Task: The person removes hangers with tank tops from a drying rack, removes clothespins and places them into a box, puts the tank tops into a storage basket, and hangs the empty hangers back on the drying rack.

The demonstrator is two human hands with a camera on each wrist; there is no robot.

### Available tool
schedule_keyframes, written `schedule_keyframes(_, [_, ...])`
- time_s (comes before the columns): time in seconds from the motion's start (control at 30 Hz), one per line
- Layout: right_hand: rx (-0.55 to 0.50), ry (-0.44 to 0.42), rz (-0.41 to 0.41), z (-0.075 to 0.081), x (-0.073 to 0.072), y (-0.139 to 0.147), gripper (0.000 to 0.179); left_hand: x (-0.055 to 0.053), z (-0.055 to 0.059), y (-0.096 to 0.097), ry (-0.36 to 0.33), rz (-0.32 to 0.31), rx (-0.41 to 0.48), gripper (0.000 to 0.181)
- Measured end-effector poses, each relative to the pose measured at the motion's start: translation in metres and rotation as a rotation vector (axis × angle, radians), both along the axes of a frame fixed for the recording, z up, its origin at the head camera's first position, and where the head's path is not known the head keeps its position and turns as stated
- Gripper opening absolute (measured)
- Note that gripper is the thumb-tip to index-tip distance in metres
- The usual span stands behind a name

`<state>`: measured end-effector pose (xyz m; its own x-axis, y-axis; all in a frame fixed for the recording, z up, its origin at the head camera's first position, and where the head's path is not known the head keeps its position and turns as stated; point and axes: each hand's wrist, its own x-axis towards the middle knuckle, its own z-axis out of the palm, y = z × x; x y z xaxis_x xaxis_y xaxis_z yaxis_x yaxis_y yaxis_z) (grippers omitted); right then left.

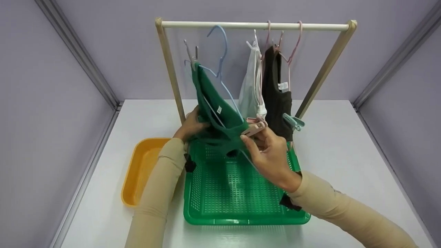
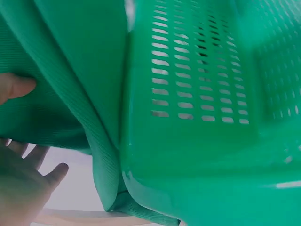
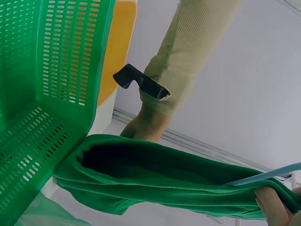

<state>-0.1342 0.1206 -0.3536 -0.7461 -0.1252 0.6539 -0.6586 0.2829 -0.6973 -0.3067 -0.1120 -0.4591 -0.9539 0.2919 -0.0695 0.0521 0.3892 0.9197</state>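
Note:
A green ribbed sleeveless garment [image 1: 220,103] hangs on a blue hanger [image 1: 222,51], whose hook overlaps the rail in the head view. A grey clothespin [image 1: 194,62] pinches its far shoulder. Between thumb and fingers my right hand [image 1: 272,155] grips a pale pink clothespin [image 1: 255,129] at the near shoulder. My left hand [image 1: 193,124] is at the garment's left side. Its thumb lies over the cloth, while in the left wrist view the other fingers [image 2: 35,157] spread out below the fabric's edge. The lower cloth hangs beside the green basket's wall [image 2: 141,141].
A wooden rack with a white rail [image 1: 193,24] stands behind the green basket [image 1: 248,220]. To the right hang a white garment [image 1: 249,79] and a black garment [image 1: 275,100] with a teal clothespin [image 1: 294,121]. A yellow tray [image 1: 129,186] sits left of the basket.

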Motion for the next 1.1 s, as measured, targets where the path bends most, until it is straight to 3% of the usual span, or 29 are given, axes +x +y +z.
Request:
schedule_keyframes(0.1, [-0.009, -0.013, -0.002, 0.001, -0.002, 0.002, 0.033, 0.004, -0.001, -0.001, -0.021, -0.083, -0.065, 0.073])
schedule_keyframes(0.23, [-0.023, -0.023, -0.03, 0.002, -0.007, 0.006, 0.031, 0.013, -0.001, -0.005, -0.121, -0.195, -0.167, 0.07])
schedule_keyframes(0.33, [-0.036, -0.03, -0.041, 0.001, -0.01, 0.01, 0.03, 0.018, 0.0, -0.008, -0.193, -0.249, -0.246, 0.082])
schedule_keyframes(0.43, [-0.049, -0.032, -0.053, 0.001, -0.013, 0.013, 0.028, 0.02, -0.001, -0.01, -0.222, -0.277, -0.327, 0.095])
schedule_keyframes(0.57, [-0.06, -0.042, -0.058, 0.002, -0.015, 0.016, 0.025, 0.02, -0.006, -0.009, -0.12, -0.302, -0.449, 0.104])
schedule_keyframes(0.63, [-0.061, -0.044, -0.059, 0.002, -0.015, 0.016, 0.024, 0.018, -0.01, -0.006, -0.033, -0.284, -0.488, 0.095])
schedule_keyframes(0.73, [-0.061, -0.042, -0.06, 0.002, -0.015, 0.016, 0.024, 0.016, -0.015, -0.004, 0.063, -0.219, -0.528, 0.062])
schedule_keyframes(0.83, [-0.056, -0.035, -0.06, 0.0, -0.015, 0.016, 0.024, 0.016, -0.017, -0.004, 0.091, -0.157, -0.555, 0.034])
schedule_keyframes(0.93, [-0.05, -0.042, -0.06, -0.001, -0.015, 0.015, 0.026, 0.016, -0.016, -0.004, 0.121, -0.134, -0.572, 0.014])
schedule_keyframes(1.1, [-0.053, -0.058, -0.064, -0.001, -0.014, 0.016, 0.03, 0.016, -0.016, -0.005, 0.184, -0.116, -0.56, 0.01])
